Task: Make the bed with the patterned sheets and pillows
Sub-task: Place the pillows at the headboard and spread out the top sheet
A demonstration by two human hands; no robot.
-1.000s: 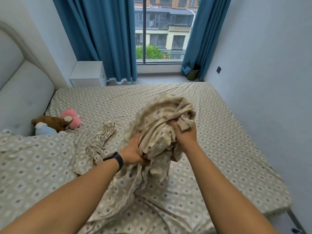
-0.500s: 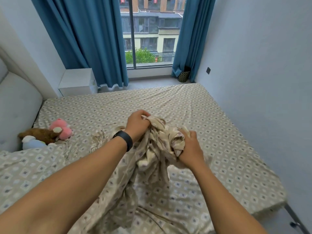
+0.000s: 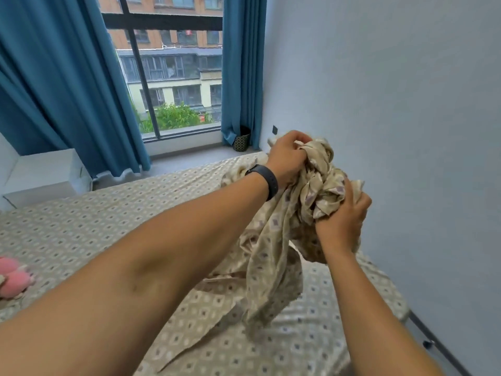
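Two hands' grip on bunched sheet (image 3: 320, 183)

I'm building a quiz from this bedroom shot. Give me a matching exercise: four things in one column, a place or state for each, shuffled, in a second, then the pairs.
Things:
1. bunched sheet
2. wristband
3. pink plush toy
4. patterned bin

Places or states:
A. on the floor by the right curtain
B. gripped by both hands
C. lying at the bed's left edge
D. on the left wrist

Pairs: 1-B, 2-D, 3-C, 4-A
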